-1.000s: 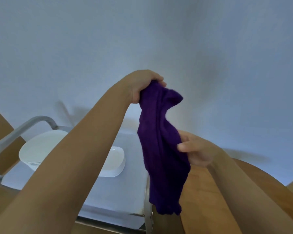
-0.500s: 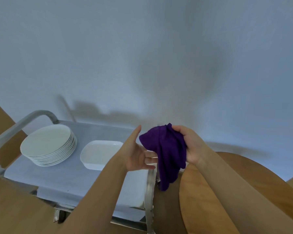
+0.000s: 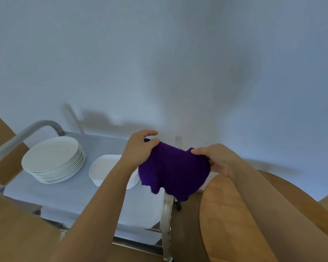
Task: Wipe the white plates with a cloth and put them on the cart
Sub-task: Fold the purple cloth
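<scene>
A purple cloth (image 3: 173,171) hangs spread between both hands, above the cart's right edge. My left hand (image 3: 140,148) pinches its left top corner. My right hand (image 3: 216,159) grips its right top corner. On the grey cart (image 3: 64,197) a stack of several round white plates (image 3: 53,159) stands at the left. A white rectangular dish (image 3: 104,169) sits beside the stack, partly hidden behind my left forearm.
The cart's metal handle (image 3: 17,137) curves up at the left and a metal post (image 3: 167,220) runs down its right side. A round wooden table (image 3: 235,214) lies at the lower right under my right arm. A pale wall fills the background.
The cloth went from hanging bunched in my raised left hand, to held by my right hand alone, to spread out between both hands. My view has tilted down a little.
</scene>
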A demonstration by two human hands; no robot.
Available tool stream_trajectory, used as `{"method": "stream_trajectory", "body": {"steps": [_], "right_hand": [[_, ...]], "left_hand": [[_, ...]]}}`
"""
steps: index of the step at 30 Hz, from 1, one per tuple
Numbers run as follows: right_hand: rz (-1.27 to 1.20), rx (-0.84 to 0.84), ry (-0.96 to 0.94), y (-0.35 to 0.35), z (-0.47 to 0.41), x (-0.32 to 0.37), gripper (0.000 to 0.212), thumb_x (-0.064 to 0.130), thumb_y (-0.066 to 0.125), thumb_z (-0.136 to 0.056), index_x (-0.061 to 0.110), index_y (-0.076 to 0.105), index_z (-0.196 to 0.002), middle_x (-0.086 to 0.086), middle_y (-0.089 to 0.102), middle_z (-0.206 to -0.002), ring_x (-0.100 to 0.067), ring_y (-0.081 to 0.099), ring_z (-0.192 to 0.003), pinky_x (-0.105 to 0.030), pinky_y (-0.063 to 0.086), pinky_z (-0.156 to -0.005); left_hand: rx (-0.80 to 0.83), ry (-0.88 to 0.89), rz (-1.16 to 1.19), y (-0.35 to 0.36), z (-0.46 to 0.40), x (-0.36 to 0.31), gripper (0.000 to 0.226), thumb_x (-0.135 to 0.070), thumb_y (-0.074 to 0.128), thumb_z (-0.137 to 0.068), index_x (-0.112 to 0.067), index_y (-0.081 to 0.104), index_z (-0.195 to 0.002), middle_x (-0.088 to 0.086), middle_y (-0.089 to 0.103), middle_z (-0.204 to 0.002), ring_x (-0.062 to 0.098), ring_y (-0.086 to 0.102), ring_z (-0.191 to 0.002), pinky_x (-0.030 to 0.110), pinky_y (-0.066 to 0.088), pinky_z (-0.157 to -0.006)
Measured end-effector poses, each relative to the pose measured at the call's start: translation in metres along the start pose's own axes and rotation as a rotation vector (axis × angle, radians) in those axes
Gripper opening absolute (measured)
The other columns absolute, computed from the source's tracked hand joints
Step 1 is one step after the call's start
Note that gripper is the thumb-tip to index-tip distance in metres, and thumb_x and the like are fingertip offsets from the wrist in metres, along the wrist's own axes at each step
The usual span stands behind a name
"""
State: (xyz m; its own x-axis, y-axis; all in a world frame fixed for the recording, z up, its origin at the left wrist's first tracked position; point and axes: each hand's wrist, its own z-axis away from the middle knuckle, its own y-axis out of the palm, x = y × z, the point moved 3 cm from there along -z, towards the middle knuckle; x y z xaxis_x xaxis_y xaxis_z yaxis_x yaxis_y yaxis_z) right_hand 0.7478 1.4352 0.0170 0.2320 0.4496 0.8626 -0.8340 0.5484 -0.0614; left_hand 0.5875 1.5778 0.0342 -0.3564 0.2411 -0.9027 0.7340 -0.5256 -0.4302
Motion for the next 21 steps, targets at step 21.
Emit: {"method": "stream_trajectory", "body": {"steps": [21], "right_hand": [[-0.252, 0.187, -0.128, -0.011, -0.002, 0.034, 0.034, -0.009, 0.059, -0.082, 0.005, 0.055, -0.112, -0.016, 0.066, -0.102, -0.021, 0.068, -0.082, -0.027, 0.055, -0.065]], "left_hand": [[-0.022, -0.254, 0.580, -0.024, -0.021, -0.001, 0.007, -0.007, 0.064, -0.087, -0.012, 0.067, -0.091, 0.003, 0.069, -0.085, 0.014, 0.064, -0.076, 0.025, 0.053, -0.063]]}}
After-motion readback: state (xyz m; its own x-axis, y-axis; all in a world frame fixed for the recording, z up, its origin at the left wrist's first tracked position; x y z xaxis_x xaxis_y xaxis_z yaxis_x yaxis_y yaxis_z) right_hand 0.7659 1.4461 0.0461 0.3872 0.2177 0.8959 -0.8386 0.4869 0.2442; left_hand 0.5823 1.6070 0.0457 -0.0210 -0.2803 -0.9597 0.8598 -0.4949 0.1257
